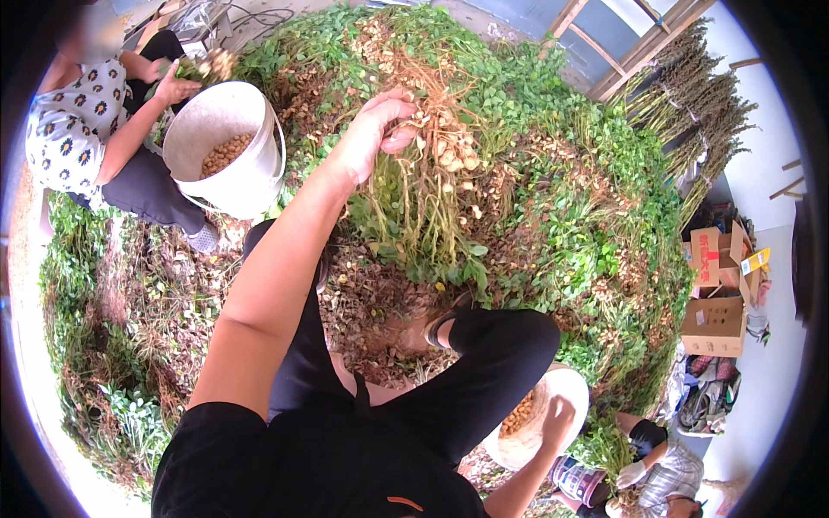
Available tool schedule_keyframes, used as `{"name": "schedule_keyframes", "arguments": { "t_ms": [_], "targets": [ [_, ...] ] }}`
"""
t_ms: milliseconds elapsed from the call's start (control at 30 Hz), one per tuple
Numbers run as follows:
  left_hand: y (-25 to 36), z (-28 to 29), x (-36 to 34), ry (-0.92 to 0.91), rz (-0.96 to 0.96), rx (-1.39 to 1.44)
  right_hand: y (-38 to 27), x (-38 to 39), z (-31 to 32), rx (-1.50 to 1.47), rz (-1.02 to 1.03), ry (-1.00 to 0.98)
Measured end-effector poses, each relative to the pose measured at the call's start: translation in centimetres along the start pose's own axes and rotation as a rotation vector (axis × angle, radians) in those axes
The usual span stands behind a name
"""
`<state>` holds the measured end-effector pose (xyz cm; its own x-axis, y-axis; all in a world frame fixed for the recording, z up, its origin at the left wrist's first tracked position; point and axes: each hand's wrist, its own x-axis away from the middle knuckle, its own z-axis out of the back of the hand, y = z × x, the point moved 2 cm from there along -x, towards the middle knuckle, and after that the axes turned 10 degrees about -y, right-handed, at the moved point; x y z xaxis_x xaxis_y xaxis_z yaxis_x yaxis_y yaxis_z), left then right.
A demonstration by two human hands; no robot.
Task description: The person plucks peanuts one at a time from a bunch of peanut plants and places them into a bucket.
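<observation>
My left hand (376, 136) is stretched out ahead, its fingers closed round a pulled-up peanut plant (440, 147). Tangled roots and pale pods show beside the fingers, and the leafy stems hang down over the heap. On my right, my right hand (560, 421) is inside the mouth of a white bucket (577, 386) by my thigh. Loose peanuts (518, 416) lie in that bucket, to the left of the hand. The fingers of this hand are too unclear to show whether they hold anything.
A wide heap of peanut plants (587, 216) surrounds my legs. At left, a person (95, 121) handles plants above another white bucket (246, 186) containing peanuts. A second person (669, 475) sits at lower right. Cardboard boxes (715, 328) and dried stalk bundles (691, 112) stand along the right wall.
</observation>
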<state>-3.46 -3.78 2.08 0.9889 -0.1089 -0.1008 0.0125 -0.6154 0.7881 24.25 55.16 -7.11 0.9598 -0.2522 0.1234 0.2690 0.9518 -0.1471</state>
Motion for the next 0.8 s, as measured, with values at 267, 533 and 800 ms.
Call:
{"name": "schedule_keyframes", "arguments": {
  "t_ms": [267, 533, 800],
  "targets": [
    [-0.7, -1.1, -0.6, -0.392, 0.138, -0.146, -29.9, -13.0, 11.6, -0.413, 0.766, 0.183],
    [-1.6, -1.8, -1.4, -0.328, 0.195, -0.241, -44.6, -17.7, 9.1, -0.736, 1.197, -0.172],
    [-2.2, -2.3, -1.5, -0.222, 0.124, -0.373, -44.5, -19.7, 5.9, -0.717, 1.107, -0.449]
  ]
}}
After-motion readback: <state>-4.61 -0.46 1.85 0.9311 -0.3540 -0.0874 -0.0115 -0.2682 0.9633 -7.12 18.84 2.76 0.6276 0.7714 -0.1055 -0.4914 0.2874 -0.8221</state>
